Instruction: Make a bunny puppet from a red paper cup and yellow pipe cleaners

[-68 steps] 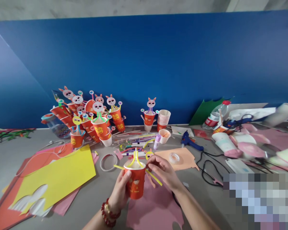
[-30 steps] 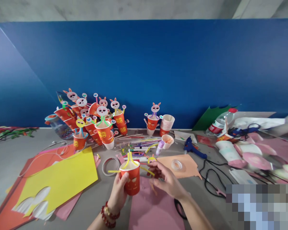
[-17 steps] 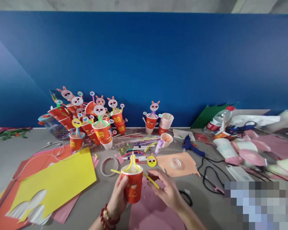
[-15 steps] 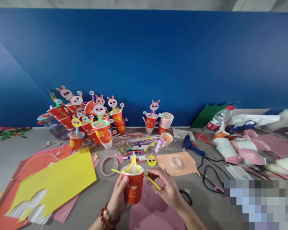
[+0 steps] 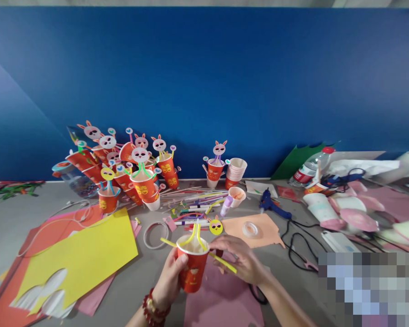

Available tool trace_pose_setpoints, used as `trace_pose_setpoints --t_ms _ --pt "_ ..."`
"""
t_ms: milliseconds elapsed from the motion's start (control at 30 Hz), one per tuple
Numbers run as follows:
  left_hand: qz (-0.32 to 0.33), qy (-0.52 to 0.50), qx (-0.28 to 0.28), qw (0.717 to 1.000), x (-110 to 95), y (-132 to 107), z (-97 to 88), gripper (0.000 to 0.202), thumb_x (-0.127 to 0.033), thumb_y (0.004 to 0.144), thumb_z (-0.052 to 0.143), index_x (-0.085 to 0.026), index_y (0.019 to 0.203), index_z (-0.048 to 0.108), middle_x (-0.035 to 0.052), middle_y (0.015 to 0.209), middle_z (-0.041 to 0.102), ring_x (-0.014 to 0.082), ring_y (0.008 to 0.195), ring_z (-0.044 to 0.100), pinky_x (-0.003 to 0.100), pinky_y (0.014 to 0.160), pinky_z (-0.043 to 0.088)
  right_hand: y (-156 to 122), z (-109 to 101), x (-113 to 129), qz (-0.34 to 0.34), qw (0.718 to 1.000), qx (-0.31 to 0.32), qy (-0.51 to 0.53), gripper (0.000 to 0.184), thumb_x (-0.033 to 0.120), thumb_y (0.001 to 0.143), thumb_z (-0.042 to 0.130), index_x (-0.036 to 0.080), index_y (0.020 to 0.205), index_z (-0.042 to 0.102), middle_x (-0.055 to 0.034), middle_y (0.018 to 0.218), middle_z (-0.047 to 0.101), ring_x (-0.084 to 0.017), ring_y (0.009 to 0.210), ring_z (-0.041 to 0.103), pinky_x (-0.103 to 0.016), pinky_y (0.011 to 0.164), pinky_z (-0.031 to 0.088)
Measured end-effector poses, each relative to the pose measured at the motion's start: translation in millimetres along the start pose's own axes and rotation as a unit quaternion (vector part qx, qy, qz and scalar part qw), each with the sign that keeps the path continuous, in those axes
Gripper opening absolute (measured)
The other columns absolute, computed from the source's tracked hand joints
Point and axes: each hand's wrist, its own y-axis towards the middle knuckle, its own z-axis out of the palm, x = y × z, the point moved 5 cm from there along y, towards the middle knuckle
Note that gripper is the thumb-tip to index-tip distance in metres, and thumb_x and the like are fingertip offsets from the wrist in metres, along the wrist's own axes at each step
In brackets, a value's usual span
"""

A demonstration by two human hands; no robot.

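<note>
The left hand [image 5: 167, 280] clasps a red cup [image 5: 192, 275], the right hand [image 5: 244, 258] curls by its yellow strip [image 5: 225, 264], grip unclear, and rabbit-faced cups [image 5: 143, 185] line the back edge of the bench [image 5: 122, 281].

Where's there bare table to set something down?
Grey tabletop shows between the yellow sheet and left hand, and right of the right hand, nearer than the peach paper. Back left is crowded with decorated cups; the far right with pink-and-white pieces.
</note>
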Motion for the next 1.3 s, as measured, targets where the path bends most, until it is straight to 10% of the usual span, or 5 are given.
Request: trace_pose_setpoints --t_ms 500,1300 --pt "0.016 0.049 0.021 0.998 -8 -1 7.6 0.064 -0.047 0.060 0.089 -0.016 0.114 0.074 0.0131 0.109 0.077 0.0330 0.105 0.069 0.042 0.094 0.056 19 -17 3 0.048 0.987 0.143 0.055 0.019 0.037 0.092 0.070 0.022 0.104 0.073 -0.0042 0.086 0.077 -0.017 0.075 0.071 -0.028 0.075 0.053" --pt "0.034 0.109 0.064 0.991 -11 -1 9.9 0.082 -0.053 0.061 0.088 -0.016 0.130 0.064 0.0160 0.117 0.073 0.0342 0.107 0.066 0.039 0.094 0.051 30 -15 -7 0.115 0.969 0.180 0.123 0.025 0.044 0.085 0.075 0.019 0.087 0.075 -0.0019 0.080 0.072 -0.016 0.072 0.067 -0.025 0.069 0.052"
